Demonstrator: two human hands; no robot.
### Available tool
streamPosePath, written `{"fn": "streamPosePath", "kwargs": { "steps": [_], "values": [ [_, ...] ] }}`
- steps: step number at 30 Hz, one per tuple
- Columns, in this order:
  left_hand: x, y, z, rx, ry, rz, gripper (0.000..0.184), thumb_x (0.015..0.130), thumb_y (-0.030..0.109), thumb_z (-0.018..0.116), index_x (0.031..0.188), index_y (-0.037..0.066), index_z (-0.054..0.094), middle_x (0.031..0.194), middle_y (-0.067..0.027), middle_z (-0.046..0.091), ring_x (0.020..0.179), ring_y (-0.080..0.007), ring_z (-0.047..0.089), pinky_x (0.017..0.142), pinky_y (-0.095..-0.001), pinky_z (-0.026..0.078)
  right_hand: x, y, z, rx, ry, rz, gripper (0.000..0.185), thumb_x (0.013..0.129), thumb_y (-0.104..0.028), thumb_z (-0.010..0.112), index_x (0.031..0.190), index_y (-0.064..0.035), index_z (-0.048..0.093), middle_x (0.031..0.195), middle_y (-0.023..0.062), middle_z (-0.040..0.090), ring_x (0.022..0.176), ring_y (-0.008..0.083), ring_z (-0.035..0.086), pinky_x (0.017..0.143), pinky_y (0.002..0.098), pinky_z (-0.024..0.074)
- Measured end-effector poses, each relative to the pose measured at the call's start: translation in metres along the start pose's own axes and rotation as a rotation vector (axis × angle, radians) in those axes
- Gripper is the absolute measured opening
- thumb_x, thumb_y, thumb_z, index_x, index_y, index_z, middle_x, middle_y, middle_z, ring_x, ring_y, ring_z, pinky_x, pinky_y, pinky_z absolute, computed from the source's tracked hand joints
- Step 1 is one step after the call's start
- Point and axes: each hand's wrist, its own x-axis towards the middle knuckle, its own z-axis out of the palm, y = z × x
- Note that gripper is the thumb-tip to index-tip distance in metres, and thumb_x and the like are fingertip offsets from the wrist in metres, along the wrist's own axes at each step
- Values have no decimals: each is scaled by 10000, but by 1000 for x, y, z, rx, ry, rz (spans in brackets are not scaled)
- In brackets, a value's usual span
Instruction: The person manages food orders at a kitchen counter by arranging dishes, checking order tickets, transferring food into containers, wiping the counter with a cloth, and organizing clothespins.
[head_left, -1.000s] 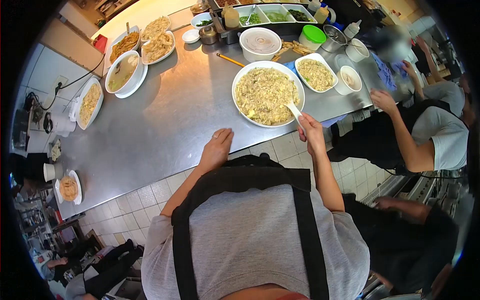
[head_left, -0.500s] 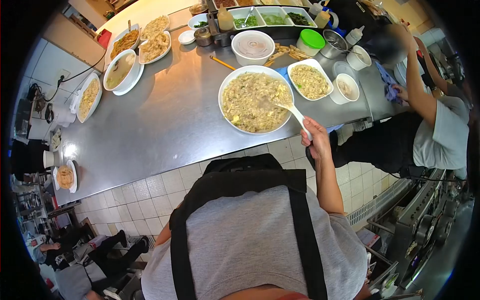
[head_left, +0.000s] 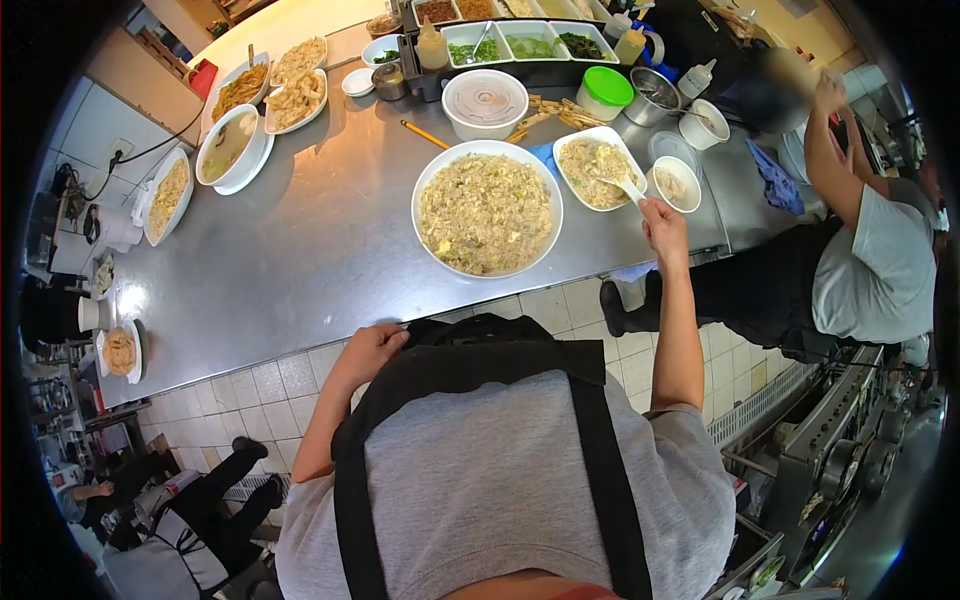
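Note:
In my right hand (head_left: 665,226) is the handle of a white serving spoon (head_left: 634,190). The spoon's bowl end rests in the fried rice of a white square dish (head_left: 568,184), at the right of the counter. Left of it stands a large round white bowl (head_left: 418,222), heaped with fried rice with bits of egg and green. My left hand (head_left: 372,352) is by the counter's front edge, beside my black apron (head_left: 470,358). Its fingers are curled together; what they may hold is hidden.
Behind the large bowl are a lidded tub (head_left: 485,100), wooden clothespins (head_left: 560,112) and a green-lidded container (head_left: 606,90). A small tub (head_left: 674,186) stands right of the square dish. Filled dishes line the counter's left. A co-worker (head_left: 868,255) stands at the right.
My right hand has moved right with the spoon, from the large bowl to the square dish. My left hand has come into view at the counter's edge.

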Motion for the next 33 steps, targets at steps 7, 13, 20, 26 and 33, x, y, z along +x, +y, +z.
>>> {"fn": "streamPosePath", "kwargs": {
  "steps": [7,13,20,26,33],
  "values": [
    [-1,23,-8,-110,21,-54,253,898,246,545,952,19,644,679,-84,641,610,-172,603,597,-308,465,5,-45,-4,-455,121,-206,363,797,-330,613,1030,-58,672,936,219,655,921,326,636,823,359,472],
    [-9,24,-11,-81,11,-43,258,900,246,543,957,14,642,679,-81,640,607,-169,598,593,-308,465,2,-58,-18,-558,163,-262,358,795,-336,609,1036,-79,673,939,228,644,914,350,626,816,377,477],
    [-5,18,-14,-99,12,-24,251,902,233,549,976,12,643,680,-78,632,601,-148,600,563,-299,470,-24,-65,-21,-776,248,-374,272,802,-275,611,1028,-136,674,892,189,654,815,354,636,726,427,502],
    [4,20,-26,-300,-8,-110,240,921,213,529,1017,19,634,688,-53,615,588,-93,593,505,-231,464,-45,-47,-1,-1000,231,-597,210,800,-191,615,989,-114,664,776,156,642,702,346,626,642,436,496],
    [53,11,-19,-718,117,18,316,928,189,514,1187,10,535,858,-55,618,651,-111,593,566,-228,484,-81,-51,16,-324,-5,-384,257,842,-190,600,1068,-80,653,853,182,659,685,255,648,632,343,489]
  ]
}}
